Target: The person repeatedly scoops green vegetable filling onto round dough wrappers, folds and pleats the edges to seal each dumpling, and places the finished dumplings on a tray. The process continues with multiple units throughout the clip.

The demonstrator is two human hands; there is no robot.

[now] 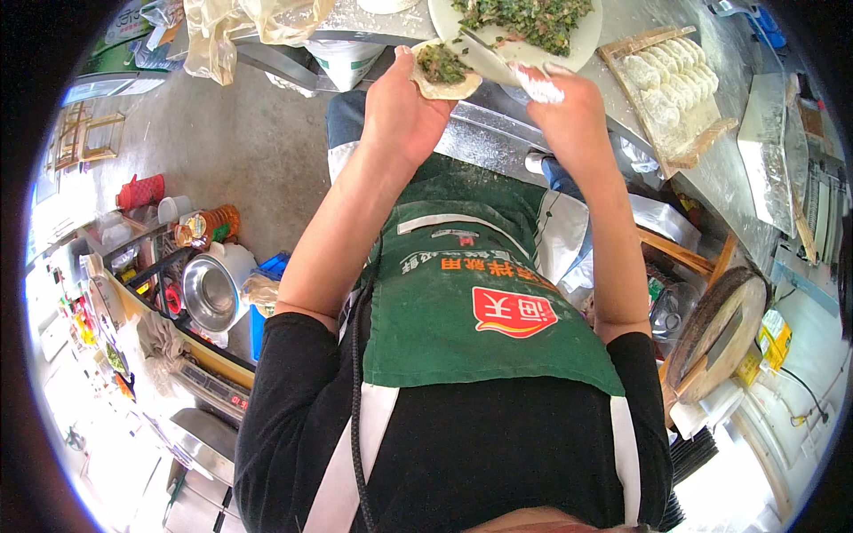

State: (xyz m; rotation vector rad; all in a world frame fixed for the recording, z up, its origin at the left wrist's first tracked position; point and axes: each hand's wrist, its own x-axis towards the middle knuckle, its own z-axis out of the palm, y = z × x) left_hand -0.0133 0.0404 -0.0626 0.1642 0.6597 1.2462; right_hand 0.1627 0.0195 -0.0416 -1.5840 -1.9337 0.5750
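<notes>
My left hand (412, 110) cups a round dough wrapper (460, 90) with its palm turned up. On the wrapper lies a mound of chopped green and pinkish filling (441, 64). A flat, wide-bladed spatula (490, 63) is gripped in my right hand (566, 103), its blade slanting up and left beside the filled wrapper. White patches, like flour, show on the right fingers. Just beyond both hands, a large white plate (586, 50) bears a heap of the same chopped filling (526, 20); the spatula's tip overlaps the plate's near edge in the view.
Rows of floured dumplings (673, 80) rest on a wooden board (696, 133) to the right, on the metal worktop (726, 166). Plastic bags (246, 33) hang over the table edge at left. A white bucket (343, 60) stands below. A round chopping block (720, 333) leans at lower right.
</notes>
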